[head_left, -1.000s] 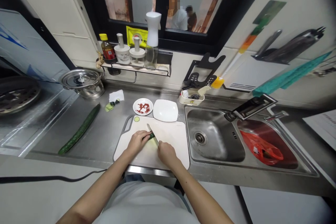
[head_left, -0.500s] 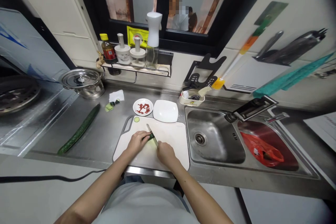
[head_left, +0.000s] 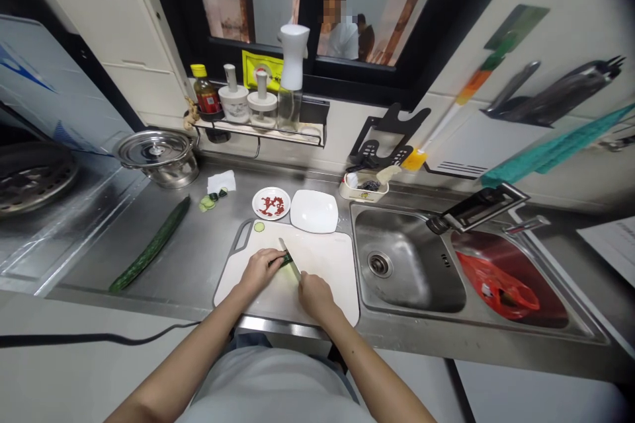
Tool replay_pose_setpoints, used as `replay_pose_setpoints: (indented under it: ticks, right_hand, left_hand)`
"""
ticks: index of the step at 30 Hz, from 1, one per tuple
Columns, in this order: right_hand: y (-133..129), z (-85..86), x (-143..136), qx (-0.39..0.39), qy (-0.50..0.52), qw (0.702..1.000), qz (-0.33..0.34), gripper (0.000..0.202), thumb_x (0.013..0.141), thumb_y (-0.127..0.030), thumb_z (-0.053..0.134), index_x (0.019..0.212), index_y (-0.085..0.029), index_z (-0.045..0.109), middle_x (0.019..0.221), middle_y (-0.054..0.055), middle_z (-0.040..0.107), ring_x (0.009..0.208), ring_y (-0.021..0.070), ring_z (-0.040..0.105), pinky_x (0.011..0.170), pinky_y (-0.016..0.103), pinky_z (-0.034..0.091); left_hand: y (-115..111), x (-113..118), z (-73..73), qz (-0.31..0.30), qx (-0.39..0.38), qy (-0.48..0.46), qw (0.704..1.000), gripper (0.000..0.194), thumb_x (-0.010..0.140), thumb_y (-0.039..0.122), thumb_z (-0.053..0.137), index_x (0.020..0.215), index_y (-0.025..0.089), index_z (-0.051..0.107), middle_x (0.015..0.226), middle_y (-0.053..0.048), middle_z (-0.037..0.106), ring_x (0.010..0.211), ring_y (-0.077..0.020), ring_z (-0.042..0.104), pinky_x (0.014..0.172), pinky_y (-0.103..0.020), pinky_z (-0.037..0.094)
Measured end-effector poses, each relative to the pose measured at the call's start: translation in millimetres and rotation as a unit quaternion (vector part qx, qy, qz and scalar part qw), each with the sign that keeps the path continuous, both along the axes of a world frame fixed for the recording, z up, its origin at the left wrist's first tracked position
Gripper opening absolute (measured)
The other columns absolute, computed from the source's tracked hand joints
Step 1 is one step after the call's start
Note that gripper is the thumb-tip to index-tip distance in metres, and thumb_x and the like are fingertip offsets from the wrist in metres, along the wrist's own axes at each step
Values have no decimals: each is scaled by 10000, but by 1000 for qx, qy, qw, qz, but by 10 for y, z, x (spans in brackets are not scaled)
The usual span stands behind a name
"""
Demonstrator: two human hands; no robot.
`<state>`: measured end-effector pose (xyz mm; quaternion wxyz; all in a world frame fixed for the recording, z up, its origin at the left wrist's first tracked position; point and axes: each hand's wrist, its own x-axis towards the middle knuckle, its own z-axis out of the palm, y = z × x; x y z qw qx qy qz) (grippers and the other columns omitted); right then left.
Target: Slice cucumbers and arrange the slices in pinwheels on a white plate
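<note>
My left hand [head_left: 262, 269] is closed on a short dark green cucumber piece [head_left: 286, 258] on the white cutting board [head_left: 327, 258]. In my right hand [head_left: 315, 294] is the handle of a knife [head_left: 290, 256], its blade slanting up and left across the piece's right end. Pale green shows on the board below the blade, too blurred to make out. A round cucumber slice [head_left: 258, 227] lies near the board's upper left corner. Behind the board are a white plate of red pieces [head_left: 271, 203] and a bare square white plate [head_left: 314, 211].
A long cucumber [head_left: 151, 246] lies on the steel counter at left, near cucumber scraps [head_left: 207, 202] and a lidded pot [head_left: 157, 155]. Right of the board is the sink [head_left: 411, 258], with a red bag [head_left: 499, 291] in its second basin.
The whole view has shifted slightly. The knife and my right hand are a little lower and further right; my left hand stays on the cucumber piece.
</note>
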<state>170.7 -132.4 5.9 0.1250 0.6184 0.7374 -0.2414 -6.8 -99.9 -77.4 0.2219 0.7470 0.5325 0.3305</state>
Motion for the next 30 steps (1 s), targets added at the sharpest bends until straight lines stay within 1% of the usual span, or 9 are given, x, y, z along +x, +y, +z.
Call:
replay_pose_setpoints:
  ticks: [15,23,30]
  right_hand:
    - [87,-139,-75,19,6,1000,6,326,911,-105,329,1084,-105,605,971,159,686,961,229,651,767,293,458]
    - [98,-156,-99,22,7,1000,-4,331,899,-87,328,1086,-108,600,978,160,686,957,231,656,761,301,467]
    - [77,-170,-113,32,1,999,-10,351,874,-49,326,1081,-111,603,973,162,688,964,227,657,767,296,467]
  left_hand:
    - [0,13,27,7,-4,1,1000,227,901,277,535,1024,240,723,1004,-44,732,933,-185,661,852,-313,511]
    - [1,16,22,12,-10,-3,1000,220,896,282,544,1019,248,723,998,-37,732,937,-187,660,855,-317,511]
    - [-3,13,-1,8,5,-5,1000,218,893,287,547,1018,244,721,990,-39,733,916,-183,665,845,-319,516]
